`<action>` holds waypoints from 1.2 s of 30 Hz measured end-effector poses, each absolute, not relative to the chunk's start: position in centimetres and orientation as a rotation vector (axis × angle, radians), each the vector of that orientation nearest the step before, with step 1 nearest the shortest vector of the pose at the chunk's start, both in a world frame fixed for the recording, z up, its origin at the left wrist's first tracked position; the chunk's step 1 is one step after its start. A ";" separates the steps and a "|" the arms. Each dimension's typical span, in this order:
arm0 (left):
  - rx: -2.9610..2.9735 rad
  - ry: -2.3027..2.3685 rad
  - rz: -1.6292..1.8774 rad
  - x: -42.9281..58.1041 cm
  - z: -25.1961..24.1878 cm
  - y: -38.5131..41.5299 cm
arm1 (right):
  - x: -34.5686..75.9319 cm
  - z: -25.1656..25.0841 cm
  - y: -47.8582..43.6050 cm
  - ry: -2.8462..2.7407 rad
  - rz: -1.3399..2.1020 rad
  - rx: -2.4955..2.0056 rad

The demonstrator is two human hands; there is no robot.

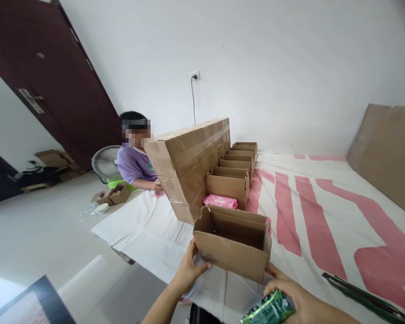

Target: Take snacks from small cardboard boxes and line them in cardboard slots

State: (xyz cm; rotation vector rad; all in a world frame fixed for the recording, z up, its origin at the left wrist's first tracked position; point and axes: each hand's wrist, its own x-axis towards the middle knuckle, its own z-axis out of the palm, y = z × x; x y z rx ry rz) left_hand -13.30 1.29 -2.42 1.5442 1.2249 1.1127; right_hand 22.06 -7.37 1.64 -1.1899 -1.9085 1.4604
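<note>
My left hand (191, 266) grips the near left corner of an open cardboard box (227, 253). Its thumb lies along the front face and the fingers sit on the left side. In my right hand (286, 292) is a shiny green packet (270, 309), cut off by the bottom edge of the view. Fingers of that same hand reach the box's right side. Only bare cardboard shows inside the box; part of its floor is hidden. Just behind it lies a pink packet (220, 201) with white lettering.
Several more open boxes (227, 184) run back in a row. Left of them rises a wall of stacked taped cartons (189, 166). Behind that wall sits a person in a purple top (131, 164). A long dark green object (364, 297) lies on the cloth (327, 225) at right.
</note>
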 end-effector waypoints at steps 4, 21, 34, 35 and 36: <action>1.446 1.190 1.206 -13.4 -2.2 1.7 | 18.7 -0.7 -5.9 -1.888 1.252 -1.172; 1.261 1.675 1.512 -13.6 -3.2 4.7 | 11.8 -4.2 -3.5 -1.736 0.881 -1.374; 1.936 1.405 0.849 -9.3 -3.2 -1.6 | 11.7 -4.0 -3.7 -1.589 0.882 -1.334; 1.928 1.423 0.831 -9.2 -2.9 -1.5 | 11.8 -4.0 -3.7 -1.586 0.898 -1.305; 1.926 1.432 0.817 -9.3 -2.6 -1.3 | 12.0 -4.0 -3.7 -1.585 0.916 -1.284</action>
